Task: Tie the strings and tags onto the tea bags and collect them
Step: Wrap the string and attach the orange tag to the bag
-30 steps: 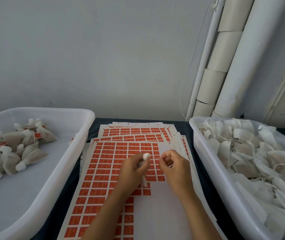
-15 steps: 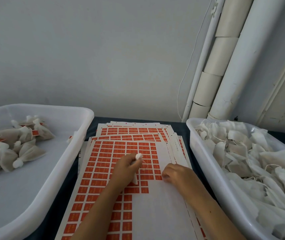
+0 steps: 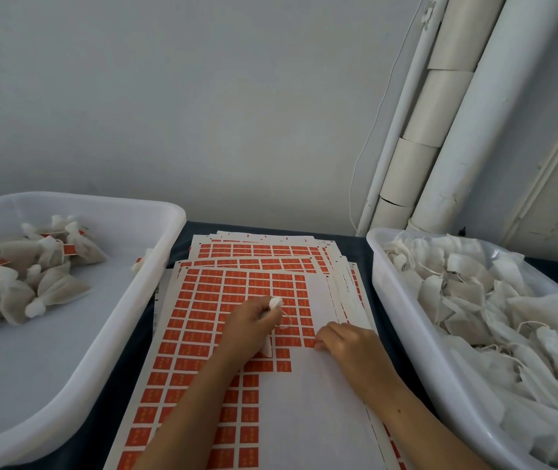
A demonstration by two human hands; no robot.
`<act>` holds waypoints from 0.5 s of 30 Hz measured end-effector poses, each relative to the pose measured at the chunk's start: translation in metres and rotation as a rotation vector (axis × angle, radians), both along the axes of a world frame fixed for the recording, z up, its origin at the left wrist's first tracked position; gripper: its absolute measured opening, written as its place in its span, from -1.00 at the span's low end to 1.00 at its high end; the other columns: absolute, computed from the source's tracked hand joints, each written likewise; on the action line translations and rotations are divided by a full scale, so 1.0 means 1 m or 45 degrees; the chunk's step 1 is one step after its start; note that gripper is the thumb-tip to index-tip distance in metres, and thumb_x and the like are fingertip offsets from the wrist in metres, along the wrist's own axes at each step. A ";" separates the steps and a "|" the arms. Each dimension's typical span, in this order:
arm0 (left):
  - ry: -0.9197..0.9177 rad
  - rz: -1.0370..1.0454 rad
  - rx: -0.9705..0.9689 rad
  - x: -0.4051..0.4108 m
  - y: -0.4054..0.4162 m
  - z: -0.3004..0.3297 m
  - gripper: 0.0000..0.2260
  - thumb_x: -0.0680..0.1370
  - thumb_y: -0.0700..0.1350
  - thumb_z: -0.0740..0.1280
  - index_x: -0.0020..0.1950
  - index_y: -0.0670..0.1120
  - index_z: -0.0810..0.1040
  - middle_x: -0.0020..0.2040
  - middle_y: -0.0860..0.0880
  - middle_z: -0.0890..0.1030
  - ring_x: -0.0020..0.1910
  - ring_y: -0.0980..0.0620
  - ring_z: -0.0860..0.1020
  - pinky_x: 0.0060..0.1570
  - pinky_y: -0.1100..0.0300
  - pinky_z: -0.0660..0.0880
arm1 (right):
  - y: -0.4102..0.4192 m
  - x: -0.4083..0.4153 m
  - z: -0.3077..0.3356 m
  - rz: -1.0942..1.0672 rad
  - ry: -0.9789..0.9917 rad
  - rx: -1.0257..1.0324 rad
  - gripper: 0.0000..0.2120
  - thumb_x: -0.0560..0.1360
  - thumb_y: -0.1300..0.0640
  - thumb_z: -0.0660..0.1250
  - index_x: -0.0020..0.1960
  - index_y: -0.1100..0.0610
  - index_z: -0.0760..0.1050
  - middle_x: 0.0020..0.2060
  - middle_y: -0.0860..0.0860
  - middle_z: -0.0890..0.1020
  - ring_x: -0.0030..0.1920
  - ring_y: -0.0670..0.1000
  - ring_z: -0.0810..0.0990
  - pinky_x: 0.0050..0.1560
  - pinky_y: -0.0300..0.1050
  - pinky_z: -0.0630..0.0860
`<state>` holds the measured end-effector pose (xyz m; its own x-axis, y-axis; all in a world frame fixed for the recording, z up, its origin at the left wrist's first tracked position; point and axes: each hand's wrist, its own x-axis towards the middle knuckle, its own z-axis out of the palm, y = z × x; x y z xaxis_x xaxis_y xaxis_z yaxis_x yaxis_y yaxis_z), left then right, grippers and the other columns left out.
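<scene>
My left hand (image 3: 248, 329) is shut on a white tea bag (image 3: 275, 304), whose gathered top sticks out above my fingers and whose thin string (image 3: 287, 322) loops to the right. My right hand (image 3: 347, 344) rests on the top sheet of orange tags (image 3: 226, 300), its fingertips pinching at an orange tag (image 3: 310, 342) at the edge of the peeled white area. Finished tea bags with tags (image 3: 33, 279) lie in the left white tub (image 3: 128, 320). Untied tea bags with strings (image 3: 494, 310) fill the right white tub (image 3: 403, 320).
A stack of orange tag sheets (image 3: 260, 249) covers the dark table (image 3: 189, 228) between the two tubs. White rolls and a pipe (image 3: 440, 137) lean against the grey wall at the back right.
My right hand has dropped from beside the tea bag's top down onto the tag sheet. My left hand still holds the tea bag, a little lower.
</scene>
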<state>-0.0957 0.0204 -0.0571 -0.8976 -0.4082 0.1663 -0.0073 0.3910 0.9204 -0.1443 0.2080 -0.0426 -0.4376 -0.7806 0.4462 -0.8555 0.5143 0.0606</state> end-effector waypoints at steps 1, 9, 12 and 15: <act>-0.002 0.003 -0.002 0.000 0.000 0.000 -0.72 0.59 0.00 0.23 -0.31 0.01 0.48 -0.42 0.06 0.49 -0.41 0.13 0.46 -0.33 0.34 0.43 | 0.000 0.001 -0.001 -0.004 0.016 0.004 -0.64 0.11 0.04 0.64 -0.16 0.10 0.66 -0.25 -0.06 0.69 -0.32 -0.11 0.67 -0.20 -0.25 0.60; 0.001 -0.007 0.029 0.001 0.001 0.000 -0.72 0.59 0.02 0.23 -0.30 0.00 0.50 -0.41 0.05 0.51 -0.40 0.13 0.48 -0.30 0.34 0.46 | 0.006 0.001 0.002 0.026 0.087 0.089 -0.59 0.06 0.01 0.66 -0.14 0.07 0.66 -0.24 -0.07 0.69 -0.33 -0.12 0.66 -0.25 -0.25 0.62; 0.001 -0.012 0.028 0.001 0.000 0.000 -0.73 0.59 0.01 0.23 -0.30 0.01 0.50 -0.40 0.06 0.51 -0.39 0.13 0.49 -0.28 0.33 0.47 | 0.008 0.000 0.009 0.082 0.114 0.146 -0.59 0.03 0.01 0.66 -0.16 0.05 0.66 -0.25 -0.09 0.69 -0.34 -0.13 0.66 -0.27 -0.29 0.61; 0.011 -0.013 0.029 0.002 0.001 0.001 -0.73 0.59 0.01 0.23 -0.31 0.02 0.48 -0.40 0.06 0.51 -0.38 0.12 0.49 -0.27 0.31 0.47 | 0.005 -0.001 0.013 0.122 0.148 0.162 -0.60 0.03 0.02 0.67 -0.19 0.07 0.66 -0.29 -0.08 0.69 -0.38 -0.12 0.65 -0.31 -0.29 0.60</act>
